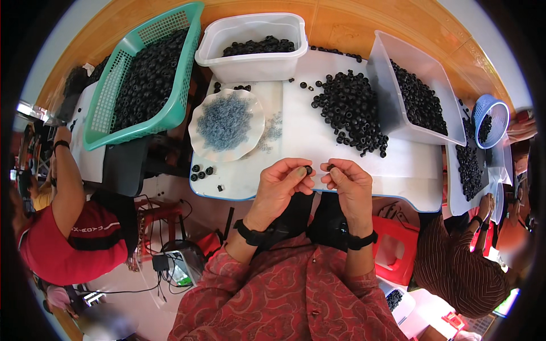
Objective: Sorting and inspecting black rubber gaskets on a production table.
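Note:
My left hand (284, 183) pinches a small round black part (308, 170) between thumb and fingers. A little to its right, my right hand (350, 184) pinches another small black part (331, 167), mostly hidden by the fingertips. Both hands are over the table's near edge, with a short gap between them. Beyond them lies a pile of black ring-shaped parts (350, 111) on the white table (298, 131). To the left, a pale scalloped plate (202, 145) carries a heap of small clear bluish pieces (224, 120).
Black parts fill a green basket (181, 96), a white tub (250, 69) and a translucent bin (389, 96). A few loose parts (202, 172) lie near the left edge. Co-workers (79, 238) sit on both sides. A red stool (392, 250) stands right of my legs; cables (165, 278) cross the floor.

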`<action>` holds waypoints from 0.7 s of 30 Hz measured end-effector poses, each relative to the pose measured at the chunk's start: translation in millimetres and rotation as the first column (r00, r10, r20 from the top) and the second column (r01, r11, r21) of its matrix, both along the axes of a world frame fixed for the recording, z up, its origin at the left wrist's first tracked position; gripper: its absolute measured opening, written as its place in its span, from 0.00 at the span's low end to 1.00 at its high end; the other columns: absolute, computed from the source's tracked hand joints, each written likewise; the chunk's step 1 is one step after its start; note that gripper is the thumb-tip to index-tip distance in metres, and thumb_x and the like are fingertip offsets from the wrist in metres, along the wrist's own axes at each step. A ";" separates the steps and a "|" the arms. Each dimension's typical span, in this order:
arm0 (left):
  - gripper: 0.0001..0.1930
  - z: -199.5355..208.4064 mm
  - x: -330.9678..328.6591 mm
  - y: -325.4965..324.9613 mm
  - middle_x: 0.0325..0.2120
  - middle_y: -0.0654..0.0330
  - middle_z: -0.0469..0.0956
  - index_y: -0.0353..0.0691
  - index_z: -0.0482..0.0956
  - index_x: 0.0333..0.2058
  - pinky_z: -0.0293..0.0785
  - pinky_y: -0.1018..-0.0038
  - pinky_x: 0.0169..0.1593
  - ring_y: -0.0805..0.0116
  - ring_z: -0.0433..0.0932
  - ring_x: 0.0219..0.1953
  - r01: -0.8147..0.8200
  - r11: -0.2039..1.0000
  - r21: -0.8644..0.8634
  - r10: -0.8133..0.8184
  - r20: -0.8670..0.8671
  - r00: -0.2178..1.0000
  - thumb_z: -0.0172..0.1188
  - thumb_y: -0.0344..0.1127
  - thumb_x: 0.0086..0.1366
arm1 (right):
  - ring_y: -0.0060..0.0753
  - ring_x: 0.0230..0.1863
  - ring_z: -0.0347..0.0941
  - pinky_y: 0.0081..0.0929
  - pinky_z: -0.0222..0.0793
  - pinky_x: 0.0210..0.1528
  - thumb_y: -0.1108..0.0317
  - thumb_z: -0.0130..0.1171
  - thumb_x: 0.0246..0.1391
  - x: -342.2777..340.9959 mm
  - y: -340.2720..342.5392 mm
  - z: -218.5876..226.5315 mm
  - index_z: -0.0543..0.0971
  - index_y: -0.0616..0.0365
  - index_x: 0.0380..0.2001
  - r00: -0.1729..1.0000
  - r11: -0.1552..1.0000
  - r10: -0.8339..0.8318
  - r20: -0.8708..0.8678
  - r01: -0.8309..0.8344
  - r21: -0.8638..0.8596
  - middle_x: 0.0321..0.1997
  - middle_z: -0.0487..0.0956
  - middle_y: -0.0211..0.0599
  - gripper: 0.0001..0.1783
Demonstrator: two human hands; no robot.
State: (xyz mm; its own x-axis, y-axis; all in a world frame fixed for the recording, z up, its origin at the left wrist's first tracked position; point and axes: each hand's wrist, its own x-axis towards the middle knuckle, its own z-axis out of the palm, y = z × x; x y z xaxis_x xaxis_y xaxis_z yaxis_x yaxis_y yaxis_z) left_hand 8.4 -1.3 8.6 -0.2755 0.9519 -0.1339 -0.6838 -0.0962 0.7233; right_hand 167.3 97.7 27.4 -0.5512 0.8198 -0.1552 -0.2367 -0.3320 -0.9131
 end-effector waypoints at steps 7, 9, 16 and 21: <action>0.12 2.4 3.9 -0.1 0.41 0.52 0.81 0.31 0.76 0.50 0.83 0.73 0.41 0.69 0.82 0.37 0.008 1.000 0.020 -0.008 0.033 0.999 0.54 0.28 0.71 | 0.25 0.35 0.79 0.18 0.72 0.39 0.77 0.62 0.58 -0.7 -7.4 -4.3 0.81 0.66 0.44 0.998 1.000 -0.013 -0.062 0.011 -0.029 0.40 0.83 0.41 0.11; 0.12 2.8 4.3 -0.5 0.42 0.50 0.81 0.31 0.76 0.50 0.84 0.72 0.42 0.69 0.82 0.38 0.013 1.000 0.022 -0.013 0.019 1.000 0.53 0.28 0.71 | 0.24 0.35 0.78 0.18 0.72 0.40 0.77 0.62 0.57 -1.9 -9.1 -3.1 0.82 0.66 0.43 0.998 1.000 -0.021 -0.061 0.019 -0.023 0.40 0.83 0.39 0.10; 0.12 4.3 5.7 -0.9 0.40 0.54 0.82 0.31 0.77 0.50 0.83 0.72 0.43 0.68 0.83 0.38 -0.010 0.999 0.045 0.007 0.078 0.997 0.55 0.27 0.71 | 0.22 0.40 0.74 0.17 0.69 0.46 0.81 0.63 0.55 -9.9 -14.9 7.9 0.83 0.65 0.41 0.998 0.991 -0.026 -0.061 0.034 0.132 0.39 0.78 0.31 0.10; 0.12 3.2 6.1 -2.2 0.39 0.56 0.82 0.31 0.78 0.50 0.82 0.75 0.42 0.70 0.82 0.37 -0.013 0.998 0.059 0.006 0.106 0.994 0.55 0.28 0.71 | 0.21 0.41 0.73 0.17 0.68 0.47 0.81 0.63 0.54 -14.0 -19.0 10.4 0.84 0.64 0.41 0.999 0.976 -0.034 -0.027 0.039 0.213 0.39 0.78 0.30 0.10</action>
